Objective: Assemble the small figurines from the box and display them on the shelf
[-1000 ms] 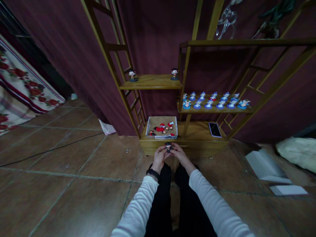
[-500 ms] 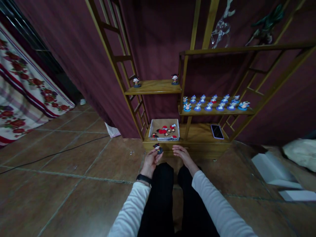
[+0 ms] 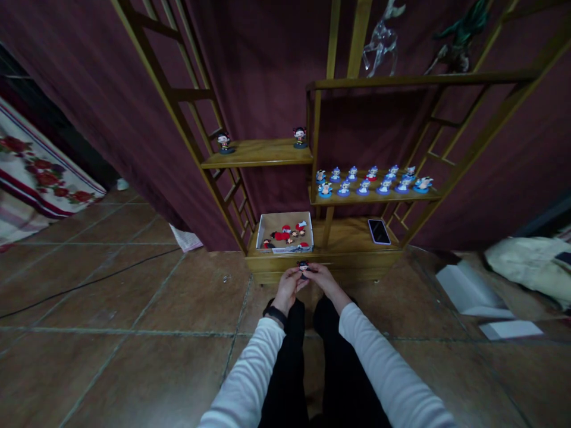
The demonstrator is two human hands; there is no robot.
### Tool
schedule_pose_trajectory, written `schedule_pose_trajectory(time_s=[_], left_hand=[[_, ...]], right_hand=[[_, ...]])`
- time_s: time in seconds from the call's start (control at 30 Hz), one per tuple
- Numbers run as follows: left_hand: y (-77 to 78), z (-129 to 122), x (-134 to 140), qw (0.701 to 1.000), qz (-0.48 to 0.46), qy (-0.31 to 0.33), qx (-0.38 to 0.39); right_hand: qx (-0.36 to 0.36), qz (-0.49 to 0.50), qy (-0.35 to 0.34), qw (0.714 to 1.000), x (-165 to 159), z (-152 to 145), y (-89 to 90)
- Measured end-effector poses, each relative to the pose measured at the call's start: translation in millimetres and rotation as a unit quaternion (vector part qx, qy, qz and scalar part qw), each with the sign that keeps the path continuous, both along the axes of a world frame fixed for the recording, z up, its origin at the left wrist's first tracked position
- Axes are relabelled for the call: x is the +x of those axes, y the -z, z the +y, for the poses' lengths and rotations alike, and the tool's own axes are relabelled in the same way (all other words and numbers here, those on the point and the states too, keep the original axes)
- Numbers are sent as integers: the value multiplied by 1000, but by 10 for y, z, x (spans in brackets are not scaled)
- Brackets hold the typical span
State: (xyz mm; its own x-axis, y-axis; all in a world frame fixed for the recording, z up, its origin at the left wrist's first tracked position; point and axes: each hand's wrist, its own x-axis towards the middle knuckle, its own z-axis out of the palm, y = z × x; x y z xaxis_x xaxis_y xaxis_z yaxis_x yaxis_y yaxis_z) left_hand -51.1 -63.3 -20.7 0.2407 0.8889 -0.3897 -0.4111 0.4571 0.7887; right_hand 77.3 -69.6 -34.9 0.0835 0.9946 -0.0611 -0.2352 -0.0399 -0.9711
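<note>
A small figurine [image 3: 303, 267] with dark hair and a pale face is held between both hands, in front of the low shelf. My left hand [image 3: 288, 286] grips it from the left, with a dark band on the wrist. My right hand [image 3: 323, 278] closes on it from the right. Just beyond the hands stands an open shallow box [image 3: 262, 233] holding several red and black figurine pieces. Two similar figurines, a left one [image 3: 224, 142] and a right one [image 3: 300, 137], stand at the ends of the wooden shelf [image 3: 263, 153] above the box.
Several blue and white figurines [image 3: 363, 187] stand in rows on the right shelf. A phone [image 3: 379, 232] lies on the bottom board. Higher up are a clear deer ornament [image 3: 382, 44] and a green statue [image 3: 461, 41]. White box pieces [image 3: 473, 291] lie on the floor at right.
My right hand has come over to the figurine and taken hold of it along with the left. The left hand has moved slightly right, and the view has shifted.
</note>
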Motion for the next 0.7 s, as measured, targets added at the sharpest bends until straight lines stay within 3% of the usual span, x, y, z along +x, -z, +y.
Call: schedule_pose_trajectory(time_s=[0.47,0.7], left_hand=[[58,30,49,999,-7,-43,-18],[94,17,62,998,17,-50,-20]], right_hand=[[-57,-52,-13,997,83,85,94],[-52,-58,-40,996,91,104,124]])
